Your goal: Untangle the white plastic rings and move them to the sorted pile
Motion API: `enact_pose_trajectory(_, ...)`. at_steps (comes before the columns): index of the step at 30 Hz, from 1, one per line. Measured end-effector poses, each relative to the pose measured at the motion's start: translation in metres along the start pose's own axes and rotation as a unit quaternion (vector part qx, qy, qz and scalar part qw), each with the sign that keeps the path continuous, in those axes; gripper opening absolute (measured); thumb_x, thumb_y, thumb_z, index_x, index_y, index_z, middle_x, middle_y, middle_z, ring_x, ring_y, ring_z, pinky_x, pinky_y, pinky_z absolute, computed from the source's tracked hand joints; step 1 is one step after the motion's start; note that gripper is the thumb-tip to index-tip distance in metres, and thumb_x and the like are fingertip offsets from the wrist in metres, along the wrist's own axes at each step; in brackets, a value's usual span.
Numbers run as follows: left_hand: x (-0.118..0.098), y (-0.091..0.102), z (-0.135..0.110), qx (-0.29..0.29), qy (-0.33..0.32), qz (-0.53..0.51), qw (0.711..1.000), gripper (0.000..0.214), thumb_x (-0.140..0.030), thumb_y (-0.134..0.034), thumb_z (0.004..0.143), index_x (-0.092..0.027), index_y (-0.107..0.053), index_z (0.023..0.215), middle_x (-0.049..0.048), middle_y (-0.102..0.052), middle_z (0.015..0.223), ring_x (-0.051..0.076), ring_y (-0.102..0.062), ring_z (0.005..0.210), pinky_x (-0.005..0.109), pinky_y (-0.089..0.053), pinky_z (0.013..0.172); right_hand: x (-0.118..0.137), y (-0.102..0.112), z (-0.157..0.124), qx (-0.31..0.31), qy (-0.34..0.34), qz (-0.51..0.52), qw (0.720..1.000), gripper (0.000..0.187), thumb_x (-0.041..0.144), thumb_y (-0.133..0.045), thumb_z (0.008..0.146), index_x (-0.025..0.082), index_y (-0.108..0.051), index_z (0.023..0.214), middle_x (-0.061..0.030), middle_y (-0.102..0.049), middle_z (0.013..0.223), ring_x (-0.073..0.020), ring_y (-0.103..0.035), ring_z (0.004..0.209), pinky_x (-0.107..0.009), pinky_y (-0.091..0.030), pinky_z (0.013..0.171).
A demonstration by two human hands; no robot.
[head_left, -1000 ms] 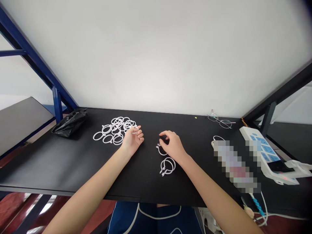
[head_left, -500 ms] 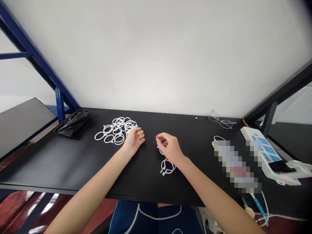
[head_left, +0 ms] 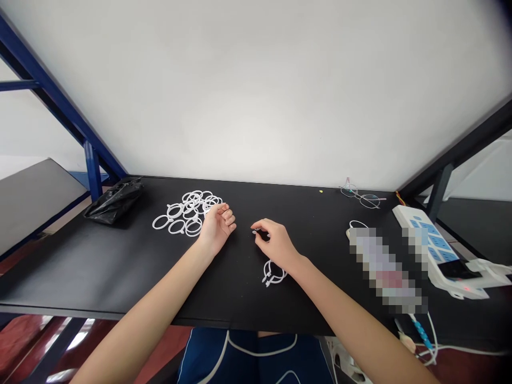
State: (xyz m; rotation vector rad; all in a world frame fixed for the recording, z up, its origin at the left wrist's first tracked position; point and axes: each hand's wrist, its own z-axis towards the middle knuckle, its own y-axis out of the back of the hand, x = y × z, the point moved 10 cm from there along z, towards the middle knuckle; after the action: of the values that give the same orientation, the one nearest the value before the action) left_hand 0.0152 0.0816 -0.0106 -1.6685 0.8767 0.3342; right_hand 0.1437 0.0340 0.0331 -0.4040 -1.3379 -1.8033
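My right hand (head_left: 276, 242) is closed in a pinch on a white plastic curtain ring (head_left: 254, 231), mostly hidden by the fingers and just over the black table (head_left: 240, 298). Close below that wrist lie more white curtain rings (head_left: 274, 273), overlapping, with small eyelets towards me. My left hand (head_left: 217, 228) rests palm turned inward, its fingers loosely curled and the thumb apart, with nothing seen in it. Left of it spreads a heap of several white curtain rings (head_left: 193, 214), some of them covered by the hand.
A crumpled black plastic bag (head_left: 114, 202) lies at the back left. To the right are eyeglasses (head_left: 370, 201), a blurred-out phone-like object (head_left: 384, 266) with a cable, and a white power strip (head_left: 436, 256). A white wall (head_left: 256, 96) rises behind the table.
The right hand has shifted slightly, its thumb and fingers now wider apart around the ring, which has come up from below the fingers. The left hand stays by the heap. The view has moved slightly.
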Motion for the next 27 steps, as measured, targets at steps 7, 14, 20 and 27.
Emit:
enact_pose_trajectory(7,-0.003,0.009,0.001,-0.04,-0.02,0.025,0.999,0.021,-0.021,-0.056,0.074,-0.019,-0.037,0.065,-0.0093,-0.027,0.051,0.005,-0.027,0.04,0.018,-0.03,0.041,0.001,-0.002,0.0,0.006,0.011,0.02,1.0,0.022,0.005,-0.055,0.078,0.02,-0.065,0.09,-0.0036,-0.068,0.091,-0.0167,-0.066,0.083,-0.032,-0.054,0.078)
enact_pose_trajectory(14,0.003,0.002,0.001,-0.011,0.004,0.037,0.999,0.02,-0.024,-0.057,0.076,-0.018,-0.041,0.066,-0.0089,-0.029,0.05,0.005,-0.028,0.04,0.018,-0.03,0.041,0.007,0.001,-0.001,-0.006,0.014,0.05,0.999,0.018,0.006,-0.057,0.078,0.02,-0.065,0.086,-0.0025,-0.068,0.087,-0.0155,-0.067,0.078,-0.031,-0.056,0.075)
enact_pose_trajectory(20,0.0,-0.006,-0.003,0.013,-0.038,0.116,0.992,0.021,-0.028,-0.056,0.079,-0.018,-0.044,0.065,-0.0076,-0.032,0.051,0.006,-0.031,0.041,0.02,-0.034,0.042,0.024,0.017,-0.002,-0.072,0.07,0.078,0.992,0.014,0.011,-0.055,0.082,0.021,-0.065,0.084,-0.0031,-0.068,0.085,-0.0163,-0.065,0.077,-0.031,-0.057,0.072)
enact_pose_trajectory(27,0.006,-0.018,-0.009,0.053,-0.058,0.265,0.961,0.027,-0.037,-0.061,0.079,-0.017,-0.047,0.066,-0.005,-0.042,0.057,0.007,-0.041,0.046,0.02,-0.039,0.046,0.02,0.022,-0.002,-0.093,0.058,0.08,0.991,0.016,0.01,-0.054,0.083,0.021,-0.065,0.083,-0.0028,-0.068,0.085,-0.0158,-0.066,0.076,-0.03,-0.056,0.075)
